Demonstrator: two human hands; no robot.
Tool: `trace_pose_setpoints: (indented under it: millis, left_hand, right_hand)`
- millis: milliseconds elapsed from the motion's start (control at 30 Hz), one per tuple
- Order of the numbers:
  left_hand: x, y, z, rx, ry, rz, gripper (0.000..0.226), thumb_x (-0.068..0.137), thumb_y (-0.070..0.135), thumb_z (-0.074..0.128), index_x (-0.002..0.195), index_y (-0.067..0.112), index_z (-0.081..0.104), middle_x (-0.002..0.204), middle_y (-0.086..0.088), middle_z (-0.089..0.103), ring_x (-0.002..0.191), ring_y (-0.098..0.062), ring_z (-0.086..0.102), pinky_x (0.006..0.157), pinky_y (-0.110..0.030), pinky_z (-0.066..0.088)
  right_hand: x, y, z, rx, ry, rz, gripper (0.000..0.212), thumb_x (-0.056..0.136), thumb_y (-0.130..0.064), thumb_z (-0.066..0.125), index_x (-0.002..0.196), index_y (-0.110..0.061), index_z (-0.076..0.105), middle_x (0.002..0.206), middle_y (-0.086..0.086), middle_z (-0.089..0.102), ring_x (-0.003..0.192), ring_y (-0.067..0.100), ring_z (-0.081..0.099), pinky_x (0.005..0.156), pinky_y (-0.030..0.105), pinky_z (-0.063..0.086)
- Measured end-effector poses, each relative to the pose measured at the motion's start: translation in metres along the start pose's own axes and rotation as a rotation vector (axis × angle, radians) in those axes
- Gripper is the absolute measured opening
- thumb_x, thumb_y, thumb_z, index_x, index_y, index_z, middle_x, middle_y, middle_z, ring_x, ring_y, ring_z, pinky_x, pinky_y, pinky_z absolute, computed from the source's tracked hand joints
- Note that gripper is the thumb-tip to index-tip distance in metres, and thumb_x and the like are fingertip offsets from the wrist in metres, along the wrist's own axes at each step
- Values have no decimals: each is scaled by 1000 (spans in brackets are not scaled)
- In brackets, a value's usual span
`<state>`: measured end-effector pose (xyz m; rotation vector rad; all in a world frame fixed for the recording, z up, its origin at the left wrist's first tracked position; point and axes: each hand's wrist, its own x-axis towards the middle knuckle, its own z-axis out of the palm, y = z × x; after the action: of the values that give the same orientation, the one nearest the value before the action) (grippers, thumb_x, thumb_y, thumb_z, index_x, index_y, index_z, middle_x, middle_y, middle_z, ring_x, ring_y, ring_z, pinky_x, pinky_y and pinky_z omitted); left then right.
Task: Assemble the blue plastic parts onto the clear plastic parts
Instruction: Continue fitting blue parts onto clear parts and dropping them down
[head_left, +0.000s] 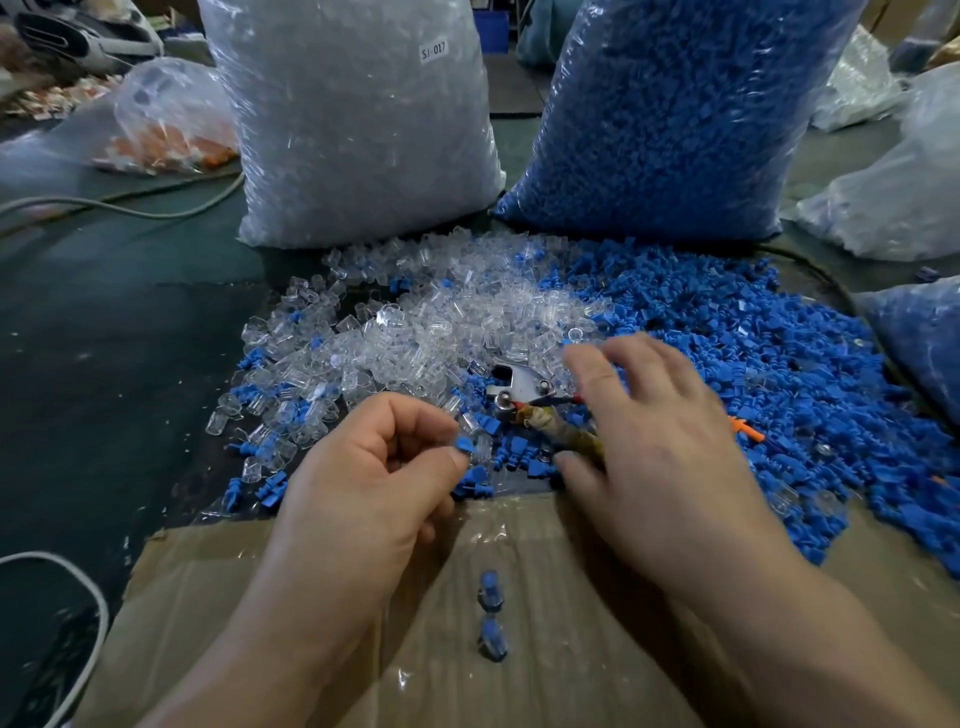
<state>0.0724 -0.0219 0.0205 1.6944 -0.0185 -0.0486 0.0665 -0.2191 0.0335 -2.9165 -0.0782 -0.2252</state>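
A heap of clear plastic parts (415, 322) lies on the table beside a heap of blue plastic parts (727, 332). My left hand (363, 483) pinches a small blue part (464, 445) between thumb and forefinger, with a clear part (480, 446) against it. My right hand (660, 441) hovers with its fingers spread over the blue heap and holds nothing that I can see. Under it lies a metal tool (519, 387) with a wrapped handle. Two assembled blue-and-clear pieces (491, 616) lie on the cardboard (234, 597) in front of me.
A tall bag of clear parts (358, 119) and a tall bag of blue parts (675, 114) stand behind the heaps. More plastic bags lie at left (156, 119) and right (893, 197). A grey cable (130, 208) crosses the dark green table.
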Motion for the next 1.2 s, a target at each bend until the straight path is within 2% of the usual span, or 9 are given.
trace_pose_setpoints:
  millis: [67,167,300,467,600,700,833,933,1200]
  left_hand:
    - [0,0,-1,-15,3,-12,27,85,7,73,83,34,72,63,6,65,53,-8,59,49,-18,49]
    - [-1,1,-1,-19,6,-17,25,84,10,73,83,34,72,63,3,66,52,-8,59,49,-17,49]
    - [2,-1,0,-22,2,-10,25,84,10,73,84,35,72,64,0,67,52,-10,59,48,-19,49]
    - [6,-5,0,-51,21,-17,29,83,7,73,80,35,73,62,-5,67,49,-13,58,45,-20,48]
    - [11,-13,-3,-87,48,-10,30,82,4,74,80,34,74,64,-2,67,54,-14,61,43,-22,47]
    - [12,-16,-6,-144,41,4,18,71,17,78,83,32,74,68,0,68,57,-12,63,44,-22,48]
    - [13,-17,-10,-180,20,9,19,73,19,78,87,30,74,69,-1,69,57,-11,60,44,-20,47]
    - [11,-15,-11,-178,10,28,18,75,19,70,89,29,73,71,0,68,57,-10,58,44,-21,46]
    - [7,-6,-16,-175,-31,101,17,78,11,74,87,26,73,69,-1,67,59,-9,60,46,-19,47]
  right_hand:
    - [5,12,0,-109,-90,86,75,90,-59,48,147,-36,5,157,2,20,146,27,13,119,44,10]
    - [8,16,1,-142,-145,87,64,90,-65,36,143,-33,22,144,-2,41,134,25,31,113,44,25]
    - [13,14,2,-142,-158,48,70,82,-72,28,141,-34,30,136,-8,49,127,22,35,107,43,31]
    - [18,10,4,-131,-110,28,50,88,-59,46,132,-34,38,124,-11,55,118,20,39,104,41,30]
    - [16,9,-2,-44,-8,38,44,89,-56,39,127,-35,37,114,-11,58,108,18,42,98,39,31]
    - [10,11,-11,103,83,4,49,88,-59,35,130,-34,34,111,-13,55,101,12,46,85,33,39]
    - [0,7,-21,178,59,-154,49,83,-55,43,122,-29,53,98,-12,61,84,10,53,67,28,47]
    - [-6,1,-23,137,1,-251,52,78,-51,47,121,-24,59,97,-9,65,87,16,59,71,36,54]
    - [-9,0,-25,155,-40,-263,54,79,-54,44,126,-30,55,104,-17,63,95,8,58,81,26,50]
